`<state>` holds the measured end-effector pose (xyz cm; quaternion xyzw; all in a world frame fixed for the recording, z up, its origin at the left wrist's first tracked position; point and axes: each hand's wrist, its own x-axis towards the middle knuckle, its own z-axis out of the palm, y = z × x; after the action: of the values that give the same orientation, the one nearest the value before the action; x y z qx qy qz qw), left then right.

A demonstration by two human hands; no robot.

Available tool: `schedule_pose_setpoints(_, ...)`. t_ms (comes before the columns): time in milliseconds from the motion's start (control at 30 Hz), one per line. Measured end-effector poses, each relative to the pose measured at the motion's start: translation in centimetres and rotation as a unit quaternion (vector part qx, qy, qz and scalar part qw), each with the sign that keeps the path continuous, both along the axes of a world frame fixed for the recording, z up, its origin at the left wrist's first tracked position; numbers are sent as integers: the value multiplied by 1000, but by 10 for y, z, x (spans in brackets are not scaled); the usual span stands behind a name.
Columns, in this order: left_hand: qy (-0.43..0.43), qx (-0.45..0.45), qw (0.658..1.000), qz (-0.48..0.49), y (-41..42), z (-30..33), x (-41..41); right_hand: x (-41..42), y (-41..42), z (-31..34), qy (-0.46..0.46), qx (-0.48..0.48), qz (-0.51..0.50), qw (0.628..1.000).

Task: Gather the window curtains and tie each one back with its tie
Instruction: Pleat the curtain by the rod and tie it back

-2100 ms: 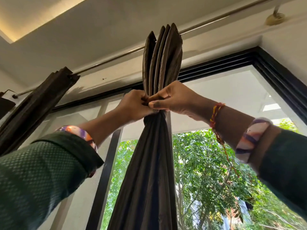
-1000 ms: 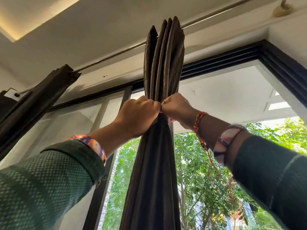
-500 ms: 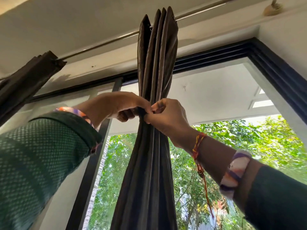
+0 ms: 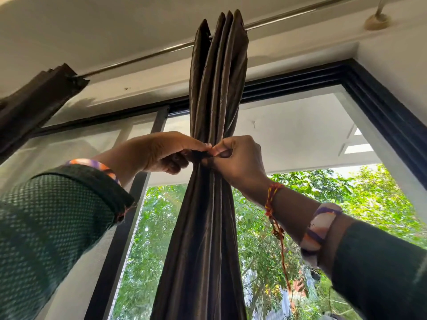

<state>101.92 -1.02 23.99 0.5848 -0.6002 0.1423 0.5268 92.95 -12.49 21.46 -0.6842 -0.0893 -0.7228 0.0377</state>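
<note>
A dark brown curtain (image 4: 215, 88) hangs gathered into a narrow bundle from the metal rod (image 4: 147, 57). At its pinched waist a dark tie (image 4: 200, 155) wraps the folds, mostly hidden by my fingers. My left hand (image 4: 161, 151) comes in from the left and pinches the tie with thumb and fingertips. From the right, my right hand (image 4: 240, 160) pinches the tie's other end. The fingertips of both hands meet in front of the curtain. A second dark curtain (image 4: 34, 100) hangs bunched at the upper left.
The black window frame (image 4: 381, 107) runs behind the curtain, with a vertical bar (image 4: 120, 239) at the left. Green trees show through the glass below. A rod bracket (image 4: 377, 20) sits on the ceiling at top right.
Both hands stayed at the curtain's waist, working the tie; they went from closed fists pressed together to fingertip pinches. The view shifted slightly, with the curtain moving right in frame.
</note>
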Motion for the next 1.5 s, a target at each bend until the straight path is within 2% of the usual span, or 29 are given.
schedule_pose_setpoints(133, -5, -58, 998, -9, -1, 0, 2, -2, 3, 8, 35, 17, 39, 998)
schedule_pose_setpoints(267, -53, -184, 981, -22, -5, -2, 2, -12, 6, 10, 100, 33, 93, 990)
schedule_pose_setpoints(400, -44, -273, 961, -24, -7, 4, 8, -25, 9, 10, 159, 56, 132, 977)
schedule_pose_setpoints(633, -20, -348, 937, 17, -23, 6, 44, -35, -1, -1, 191, 101, 130, 968)
schedule_pose_setpoints(700, -1, -340, 940, 17, -33, 5, 45, -34, -2, -1, 191, 119, 119, 967)
schedule_pose_setpoints(767, 19, -294, 956, 9, -39, 0, 46, -31, -7, -6, 195, 146, 98, 965)
schedule_pose_setpoints(867, 68, -128, 987, -61, -49, -27, 40, -18, -16, -27, 209, 202, 96, 952)
schedule_pose_setpoints(933, 104, -50, 986, -122, -66, -56, 31, -2, -19, -49, 231, 251, 136, 930)
schedule_pose_setpoints(1000, 141, -78, 974, -160, -90, -86, 27, 16, -23, -74, 209, 281, 137, 927)
schedule_pose_setpoints(1067, 166, -128, 965, -159, -107, -118, 29, 34, -32, -103, 148, 299, 111, 936)
schedule_pose_setpoints(1167, 190, -137, 962, -141, -118, -168, 30, 45, -39, -154, 99, 310, 19, 945)
schedule_pose_setpoints(1267, 214, -112, 963, -123, -125, -221, 30, 39, -37, -205, 119, 324, -43, 938)
schedule_pose_setpoints(1500, 261, -81, 960, -54, -119, -350, 16, 28, -19, -317, 195, 378, -119, 897)
